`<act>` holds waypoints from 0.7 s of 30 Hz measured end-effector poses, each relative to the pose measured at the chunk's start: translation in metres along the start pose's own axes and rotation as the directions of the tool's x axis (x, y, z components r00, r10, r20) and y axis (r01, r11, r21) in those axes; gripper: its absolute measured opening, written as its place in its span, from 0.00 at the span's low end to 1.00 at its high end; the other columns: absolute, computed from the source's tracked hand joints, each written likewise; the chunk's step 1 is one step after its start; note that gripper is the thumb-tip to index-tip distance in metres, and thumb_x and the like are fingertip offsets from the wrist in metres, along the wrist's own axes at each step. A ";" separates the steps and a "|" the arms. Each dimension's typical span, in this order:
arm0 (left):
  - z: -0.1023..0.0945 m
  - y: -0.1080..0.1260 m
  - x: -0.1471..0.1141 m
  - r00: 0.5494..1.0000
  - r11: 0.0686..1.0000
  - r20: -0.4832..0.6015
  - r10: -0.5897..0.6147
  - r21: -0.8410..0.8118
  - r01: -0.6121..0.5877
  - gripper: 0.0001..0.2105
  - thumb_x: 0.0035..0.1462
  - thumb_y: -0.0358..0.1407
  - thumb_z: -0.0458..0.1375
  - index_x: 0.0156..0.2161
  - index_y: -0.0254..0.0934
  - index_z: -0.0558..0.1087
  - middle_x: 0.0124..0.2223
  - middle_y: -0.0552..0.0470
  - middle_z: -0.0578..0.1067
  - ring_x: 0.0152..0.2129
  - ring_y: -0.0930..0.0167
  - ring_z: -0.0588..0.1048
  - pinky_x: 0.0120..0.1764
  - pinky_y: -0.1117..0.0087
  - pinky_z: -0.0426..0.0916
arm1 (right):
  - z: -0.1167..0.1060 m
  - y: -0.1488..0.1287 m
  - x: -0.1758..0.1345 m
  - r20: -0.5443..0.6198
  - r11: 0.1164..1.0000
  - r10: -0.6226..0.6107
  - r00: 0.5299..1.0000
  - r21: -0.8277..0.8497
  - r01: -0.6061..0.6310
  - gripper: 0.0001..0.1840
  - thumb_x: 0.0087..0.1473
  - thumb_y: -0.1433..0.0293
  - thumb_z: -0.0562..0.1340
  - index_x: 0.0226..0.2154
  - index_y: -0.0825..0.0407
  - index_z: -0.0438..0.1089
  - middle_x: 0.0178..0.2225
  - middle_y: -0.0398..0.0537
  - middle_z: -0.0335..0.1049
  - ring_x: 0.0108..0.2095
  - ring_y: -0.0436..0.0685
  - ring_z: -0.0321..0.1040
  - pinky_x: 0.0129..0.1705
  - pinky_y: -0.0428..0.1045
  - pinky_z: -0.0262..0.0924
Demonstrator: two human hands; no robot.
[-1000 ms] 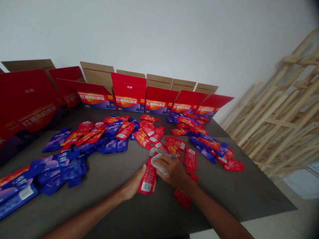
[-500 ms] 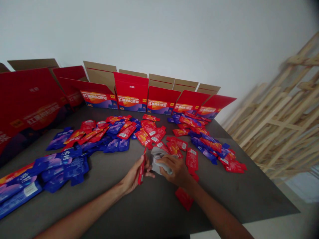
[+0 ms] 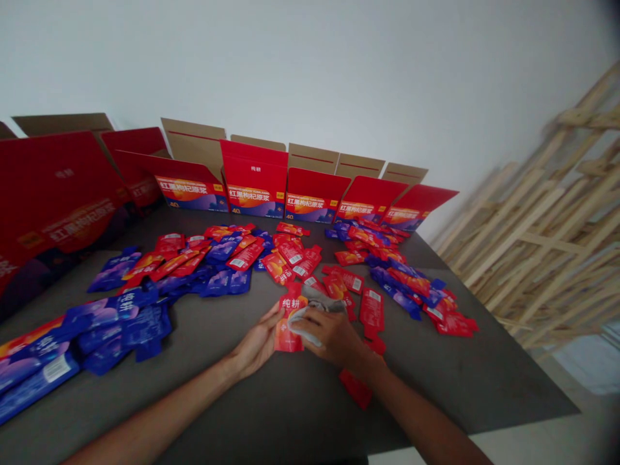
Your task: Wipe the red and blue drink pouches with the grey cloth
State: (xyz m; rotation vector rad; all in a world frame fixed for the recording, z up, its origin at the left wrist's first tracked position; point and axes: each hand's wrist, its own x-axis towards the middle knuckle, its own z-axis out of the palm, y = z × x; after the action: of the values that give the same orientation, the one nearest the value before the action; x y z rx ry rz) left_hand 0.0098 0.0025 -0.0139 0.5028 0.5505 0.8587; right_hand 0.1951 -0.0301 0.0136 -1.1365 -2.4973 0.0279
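My left hand (image 3: 256,343) grips a red pouch (image 3: 289,339) by its left edge, its printed front facing me. In my right hand (image 3: 334,336) a grey cloth (image 3: 310,328) is bunched under the fingers and pressed against the right part of that pouch. Part of the pouch front is hidden behind the cloth and fingers. Just beyond my hands lies a pile of red pouches (image 3: 293,253). Another red pouch (image 3: 372,310) rests on the table right of my right hand, and one more (image 3: 356,389) is partly under my right forearm.
Open red cartons (image 3: 254,184) stand in a row along the wall, with a larger red carton (image 3: 58,194) at left. Mixed blue and red pouches (image 3: 225,281) lie on the grey table (image 3: 208,413). More blue pouches (image 3: 101,355) sit at left. Wooden frames (image 3: 542,239) lean beyond the right edge.
The pouch in my left hand has turned from edge-on to showing its front. My right hand's cloth has come from beside it onto its face.
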 end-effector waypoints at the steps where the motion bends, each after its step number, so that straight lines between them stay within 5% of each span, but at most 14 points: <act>1: 0.000 0.000 0.000 1.000 1.000 0.004 -0.003 0.003 0.003 0.16 0.62 0.28 0.55 0.55 0.33 0.67 0.47 0.42 0.79 0.42 0.64 0.79 0.48 0.63 0.73 | 0.001 -0.003 0.001 0.059 1.000 -0.004 0.998 -0.014 0.005 0.15 0.60 0.70 0.60 0.50 0.46 0.68 0.46 0.46 0.72 0.44 0.53 0.70 0.39 0.45 0.64; 7: -0.003 0.000 0.000 1.000 1.000 -0.011 0.011 0.008 -0.011 0.16 0.63 0.30 0.54 0.56 0.35 0.67 0.46 0.43 0.79 0.41 0.65 0.79 0.49 0.62 0.71 | 0.004 -0.013 0.002 0.224 0.998 -0.051 0.973 -0.034 0.060 0.16 0.59 0.68 0.62 0.50 0.46 0.67 0.48 0.46 0.70 0.45 0.54 0.69 0.36 0.44 0.64; 12: -0.004 -0.002 -0.001 0.997 0.999 0.079 -0.011 0.042 0.008 0.14 0.62 0.32 0.56 0.52 0.34 0.72 0.50 0.42 0.78 0.47 0.64 0.77 0.52 0.63 0.68 | 0.002 -0.006 0.001 0.057 0.995 0.096 0.994 -0.025 -0.094 0.15 0.59 0.70 0.61 0.50 0.45 0.68 0.47 0.45 0.72 0.43 0.53 0.70 0.39 0.45 0.65; 16: -0.005 -0.004 -0.003 0.986 0.996 0.157 -0.063 0.079 0.051 0.15 0.63 0.34 0.55 0.54 0.36 0.72 0.53 0.43 0.77 0.51 0.64 0.75 0.54 0.64 0.66 | -0.002 0.000 0.002 -0.114 0.973 0.227 0.967 -0.020 -0.231 0.16 0.58 0.74 0.61 0.48 0.46 0.69 0.46 0.46 0.73 0.42 0.53 0.71 0.40 0.45 0.65; 21: -0.005 -0.004 -0.004 0.984 0.996 0.161 -0.075 0.066 0.065 0.16 0.63 0.34 0.55 0.55 0.36 0.71 0.53 0.43 0.77 0.50 0.64 0.75 0.54 0.64 0.66 | -0.002 0.000 0.002 -0.147 0.976 0.209 0.967 -0.028 -0.215 0.16 0.58 0.74 0.61 0.49 0.47 0.69 0.45 0.47 0.73 0.42 0.54 0.71 0.41 0.46 0.65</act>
State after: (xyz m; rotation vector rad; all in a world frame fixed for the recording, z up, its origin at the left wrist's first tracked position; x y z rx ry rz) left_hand 0.0067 -0.0024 -0.0194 0.6007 0.4420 0.7283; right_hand 0.1946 -0.0286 0.0165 -1.3697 -2.2524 -0.0477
